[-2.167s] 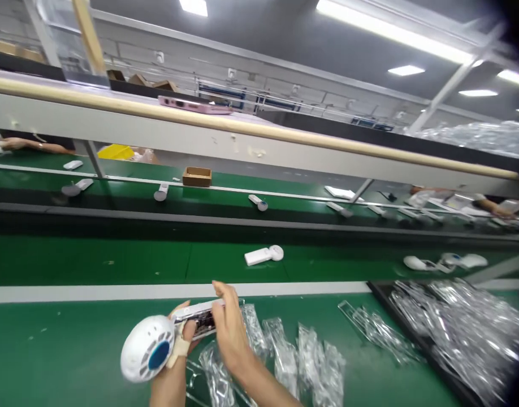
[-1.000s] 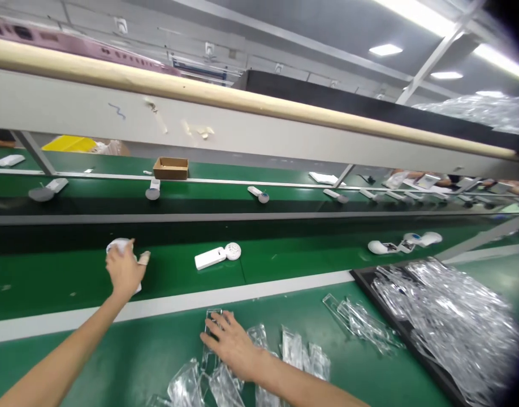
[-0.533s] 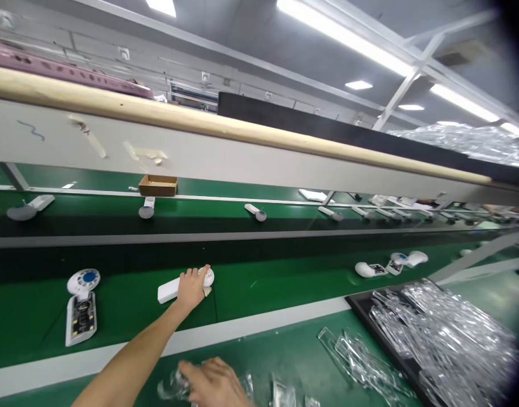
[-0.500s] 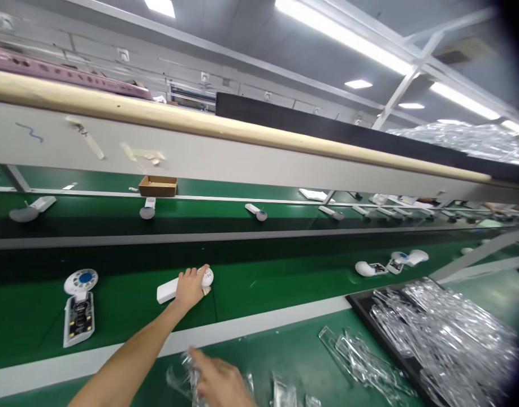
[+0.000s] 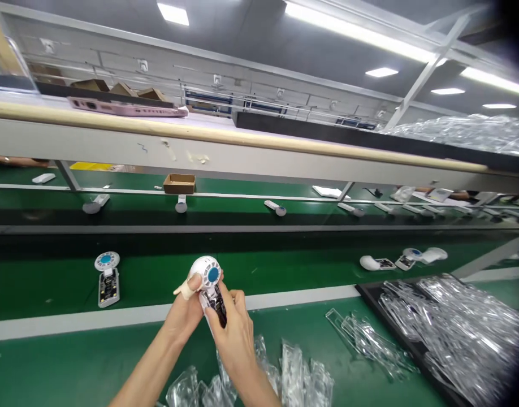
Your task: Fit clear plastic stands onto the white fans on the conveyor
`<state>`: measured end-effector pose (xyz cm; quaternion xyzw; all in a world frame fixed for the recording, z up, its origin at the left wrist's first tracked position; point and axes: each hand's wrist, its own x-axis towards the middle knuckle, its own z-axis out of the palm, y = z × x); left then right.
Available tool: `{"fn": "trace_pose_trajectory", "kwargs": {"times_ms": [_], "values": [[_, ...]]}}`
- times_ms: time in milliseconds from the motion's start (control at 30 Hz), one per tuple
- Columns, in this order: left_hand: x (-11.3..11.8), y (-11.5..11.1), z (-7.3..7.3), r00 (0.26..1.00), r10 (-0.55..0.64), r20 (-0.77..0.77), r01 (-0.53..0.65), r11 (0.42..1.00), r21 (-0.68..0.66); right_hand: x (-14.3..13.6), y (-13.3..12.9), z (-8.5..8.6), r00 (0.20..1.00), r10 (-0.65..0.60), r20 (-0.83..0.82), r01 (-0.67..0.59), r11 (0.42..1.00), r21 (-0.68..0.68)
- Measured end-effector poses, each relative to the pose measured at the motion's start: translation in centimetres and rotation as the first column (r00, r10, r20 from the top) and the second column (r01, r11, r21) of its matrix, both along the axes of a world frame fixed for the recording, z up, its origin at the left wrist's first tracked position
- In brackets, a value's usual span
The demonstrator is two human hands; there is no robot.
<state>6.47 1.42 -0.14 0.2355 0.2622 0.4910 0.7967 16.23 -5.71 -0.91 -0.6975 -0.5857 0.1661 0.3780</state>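
A white handheld fan (image 5: pixel 205 271) is held up over the belt's near edge, its round vented head with the blue centre facing me and the circuit board in its open handle showing. My left hand (image 5: pixel 190 305) is closed round it from the left, the thumb with a pale wrap on it lying against the head. From the right, my right hand (image 5: pixel 236 322) grips the handle, thumb and fingers across the board; whether a clear part sits under them I cannot tell. Below my hands lie clear plastic pieces (image 5: pixel 293 370) in a loose pile.
Another open fan (image 5: pixel 109 285) lies on the green belt (image 5: pixel 158 282) to the left, and several more parts (image 5: pixel 406 260) lie to the right. A black tray (image 5: pixel 363 291) heaped with clear plastic pieces stands at right. Beyond, a shelf beam (image 5: pixel 251 155) spans the view above a second belt with fans.
My left hand has brought the fan nearer from the belt and turned it board side up. My right hand has come up from the clear pieces to the fan's handle.
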Motion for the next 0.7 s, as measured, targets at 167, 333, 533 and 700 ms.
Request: {"fn": "trace_pose_trajectory", "kwargs": {"times_ms": [167, 333, 533, 700], "values": [[-1.1, -2.0, 1.6, 0.998, 0.051, 0.027, -0.051, 0.999, -0.004, -1.0, -2.2, -1.0, 0.995, 0.029, 0.099, -0.035, 0.998, 0.059], [-1.2, -3.3, 2.1, 0.997, 0.07, -0.025, -0.068, 0.996, 0.055, 0.1, -3.4, 0.0, 0.986, 0.147, 0.075, -0.143, 0.988, -0.059], [-1.2, -5.3, 1.3, 0.897, -0.076, -0.436, 0.109, 0.993, 0.05, 1.3, -4.1, 1.8, 0.963, 0.226, 0.146, -0.236, 0.97, 0.057], [-0.1, -6.9, 2.3, 0.808, 0.255, -0.531, -0.082, 0.941, 0.327, 1.5, -1.3, 0.7, 0.881, -0.103, -0.461, 0.148, 0.987, 0.062]]}}
